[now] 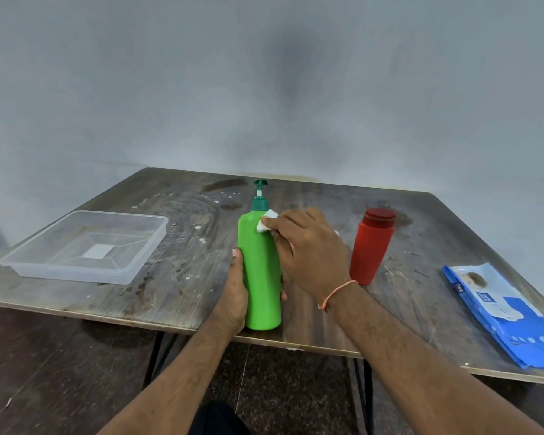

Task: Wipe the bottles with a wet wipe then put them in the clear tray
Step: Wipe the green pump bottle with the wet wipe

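Note:
A tall green pump bottle (261,277) stands upright near the table's front edge. My left hand (234,296) grips its lower body from the left. My right hand (308,249) presses a small white wet wipe (266,222) against the bottle's upper right shoulder, just below the dark green pump. A red bottle (371,246) with a dark red cap stands upright to the right, apart from my hands. The clear tray (22,262) lies at the left of the table with nothing in it.
A blue pack of wet wipes (509,318) lies flat at the right front corner of the stained wooden table (176,277). A grey wall rises just behind the table. Dark floor and table legs show below the front edge.

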`<control>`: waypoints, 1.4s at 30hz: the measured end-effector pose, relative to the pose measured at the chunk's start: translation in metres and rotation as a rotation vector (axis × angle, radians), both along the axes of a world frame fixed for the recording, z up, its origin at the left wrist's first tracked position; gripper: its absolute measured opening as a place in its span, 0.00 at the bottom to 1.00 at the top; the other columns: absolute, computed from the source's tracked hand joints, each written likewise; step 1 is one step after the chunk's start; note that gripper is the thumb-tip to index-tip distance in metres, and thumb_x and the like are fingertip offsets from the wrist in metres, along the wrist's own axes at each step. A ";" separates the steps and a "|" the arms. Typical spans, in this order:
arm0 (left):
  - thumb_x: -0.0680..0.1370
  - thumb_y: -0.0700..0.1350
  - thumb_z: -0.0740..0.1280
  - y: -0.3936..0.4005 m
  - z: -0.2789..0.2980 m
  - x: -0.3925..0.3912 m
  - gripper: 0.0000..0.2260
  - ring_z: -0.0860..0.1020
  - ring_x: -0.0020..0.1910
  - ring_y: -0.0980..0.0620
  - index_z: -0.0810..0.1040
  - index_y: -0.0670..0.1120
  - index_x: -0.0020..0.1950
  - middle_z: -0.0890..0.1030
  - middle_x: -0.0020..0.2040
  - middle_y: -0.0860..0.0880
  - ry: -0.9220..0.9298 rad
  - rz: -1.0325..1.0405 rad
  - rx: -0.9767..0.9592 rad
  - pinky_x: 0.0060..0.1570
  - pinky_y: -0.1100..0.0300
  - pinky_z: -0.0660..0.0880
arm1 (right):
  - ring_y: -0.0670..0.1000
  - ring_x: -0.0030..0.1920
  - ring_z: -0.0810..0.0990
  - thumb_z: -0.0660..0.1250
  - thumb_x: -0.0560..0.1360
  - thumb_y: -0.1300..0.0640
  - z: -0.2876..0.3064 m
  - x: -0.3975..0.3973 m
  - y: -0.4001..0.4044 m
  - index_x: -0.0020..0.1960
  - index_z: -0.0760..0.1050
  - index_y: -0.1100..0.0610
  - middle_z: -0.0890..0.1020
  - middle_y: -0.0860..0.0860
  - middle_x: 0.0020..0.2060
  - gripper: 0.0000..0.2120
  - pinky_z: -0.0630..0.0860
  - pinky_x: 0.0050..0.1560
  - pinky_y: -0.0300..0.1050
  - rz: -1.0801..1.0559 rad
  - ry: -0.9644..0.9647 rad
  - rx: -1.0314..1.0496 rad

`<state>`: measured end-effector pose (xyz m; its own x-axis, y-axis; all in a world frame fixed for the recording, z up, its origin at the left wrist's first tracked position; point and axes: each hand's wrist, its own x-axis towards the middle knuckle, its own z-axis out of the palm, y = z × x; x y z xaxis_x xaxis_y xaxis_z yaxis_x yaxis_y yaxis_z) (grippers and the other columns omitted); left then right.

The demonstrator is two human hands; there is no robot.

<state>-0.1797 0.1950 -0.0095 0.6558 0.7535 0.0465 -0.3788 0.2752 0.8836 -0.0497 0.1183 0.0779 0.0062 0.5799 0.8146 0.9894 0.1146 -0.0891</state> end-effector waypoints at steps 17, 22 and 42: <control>0.84 0.67 0.44 -0.001 0.001 0.000 0.40 0.81 0.35 0.41 0.86 0.38 0.51 0.82 0.42 0.35 -0.072 -0.020 -0.023 0.39 0.52 0.79 | 0.54 0.48 0.75 0.66 0.82 0.55 -0.094 -0.007 -0.067 0.64 0.81 0.48 0.81 0.46 0.50 0.11 0.79 0.41 0.54 0.229 -0.369 -0.289; 0.84 0.65 0.47 -0.002 0.005 -0.001 0.37 0.84 0.43 0.42 0.85 0.38 0.54 0.85 0.46 0.36 -0.064 0.016 -0.023 0.45 0.51 0.83 | 0.54 0.49 0.75 0.65 0.85 0.53 -0.071 -0.010 -0.052 0.62 0.82 0.46 0.82 0.45 0.50 0.10 0.79 0.44 0.54 0.154 -0.325 -0.225; 0.81 0.66 0.49 -0.002 -0.011 0.001 0.34 0.85 0.41 0.41 0.86 0.43 0.52 0.87 0.45 0.36 0.083 0.168 0.250 0.44 0.49 0.81 | 0.53 0.46 0.81 0.70 0.80 0.55 0.044 -0.041 -0.005 0.58 0.86 0.49 0.83 0.46 0.48 0.09 0.75 0.42 0.44 -0.106 0.017 -0.013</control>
<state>-0.1786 0.1926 -0.0208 0.5323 0.8236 0.1957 -0.3246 -0.0149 0.9457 -0.0905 0.1135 0.1216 0.0813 0.5862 0.8061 0.9943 0.0082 -0.1063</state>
